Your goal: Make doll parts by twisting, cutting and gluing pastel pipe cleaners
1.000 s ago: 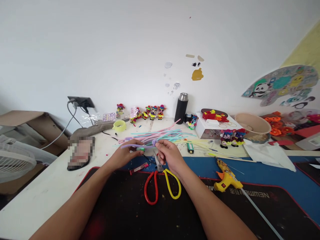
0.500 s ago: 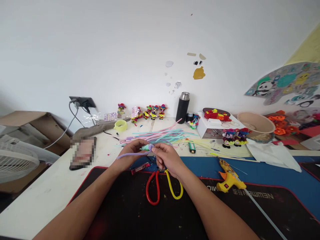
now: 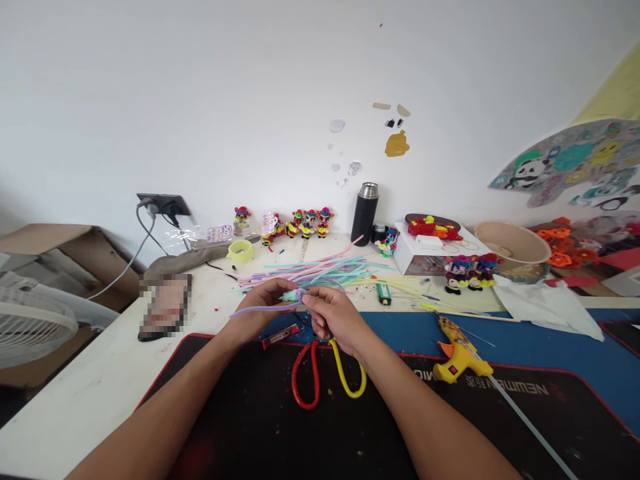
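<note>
Between my two hands is a small mint-green piece [image 3: 290,296] with a lilac pipe cleaner [image 3: 265,309] wound about it. My left hand [image 3: 260,303] is closed round the green part, its fingertips partly hidden. My right hand [image 3: 331,308] pinches the lilac pipe cleaner at the coil with thumb and forefinger. One lilac end trails left across my left hand; another loops behind the right. Just below lie pliers or cutters with one red handle [image 3: 305,387] and one yellow handle [image 3: 349,373]; their head is hidden under my right hand.
Loose pastel pipe cleaners [image 3: 320,270] lie behind my hands. A yellow glue gun [image 3: 460,353] rests on the black mat [image 3: 240,427] at right. Farther back stand a black flask [image 3: 365,217], small figures [image 3: 310,223], a white box [image 3: 425,257] and a tape roll [image 3: 241,251].
My hands stay almost in place, still holding the piece. The free lilac end at the left has shifted slightly left. The whole view has moved a little.
</note>
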### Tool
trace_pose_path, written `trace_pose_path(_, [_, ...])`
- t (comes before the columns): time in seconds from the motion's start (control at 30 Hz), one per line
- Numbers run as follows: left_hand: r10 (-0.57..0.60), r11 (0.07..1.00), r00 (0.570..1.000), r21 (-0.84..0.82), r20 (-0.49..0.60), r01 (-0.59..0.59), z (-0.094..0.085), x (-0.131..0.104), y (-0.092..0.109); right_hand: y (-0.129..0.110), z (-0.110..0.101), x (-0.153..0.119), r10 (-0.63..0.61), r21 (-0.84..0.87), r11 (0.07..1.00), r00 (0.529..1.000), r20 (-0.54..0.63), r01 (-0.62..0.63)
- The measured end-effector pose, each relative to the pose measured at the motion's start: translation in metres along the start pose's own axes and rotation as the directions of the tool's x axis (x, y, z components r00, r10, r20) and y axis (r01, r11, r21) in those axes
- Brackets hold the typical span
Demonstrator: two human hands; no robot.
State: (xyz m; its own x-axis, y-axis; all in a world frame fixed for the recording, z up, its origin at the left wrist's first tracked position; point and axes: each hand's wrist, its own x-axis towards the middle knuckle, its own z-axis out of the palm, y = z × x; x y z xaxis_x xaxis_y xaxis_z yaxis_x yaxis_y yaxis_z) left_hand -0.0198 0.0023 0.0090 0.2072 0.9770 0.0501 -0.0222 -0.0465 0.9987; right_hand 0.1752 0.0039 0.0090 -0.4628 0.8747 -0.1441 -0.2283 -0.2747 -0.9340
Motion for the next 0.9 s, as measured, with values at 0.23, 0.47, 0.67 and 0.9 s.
trace_pose_path(0.23, [0.0, 1.0, 1.0, 0.009, -0.016, 0.001, 0.001, 0.0, 0.001, -0.001, 0.0, -0.001, 0.006, 0.008, 1.0, 1.0, 0.009, -0.006])
trace_pose_path(0.47, [0.015, 0.969, 1.0, 0.246, 0.001, -0.014, -0.01, 0.002, 0.006, -0.001, 0.0, -0.001, 0.003, 0.006, 1.0, 1.0, -0.012, -0.003])
trace_pose_path(0.67, [0.09, 0.695, 0.996, 0.716, -0.001, -0.062, -0.031, 0.007, -0.001, -0.005, 0.001, -0.001, -0.022, -0.008, 1.0, 0.999, -0.047, 0.022])
trace_pose_path(0.9, [0.216, 0.552, 0.969, 0.804, 0.116, -0.22, -0.032, 0.008, -0.006, -0.001, 0.0, 0.001, -0.095, -0.037, 0.995, 0.99, -0.1, 0.092])
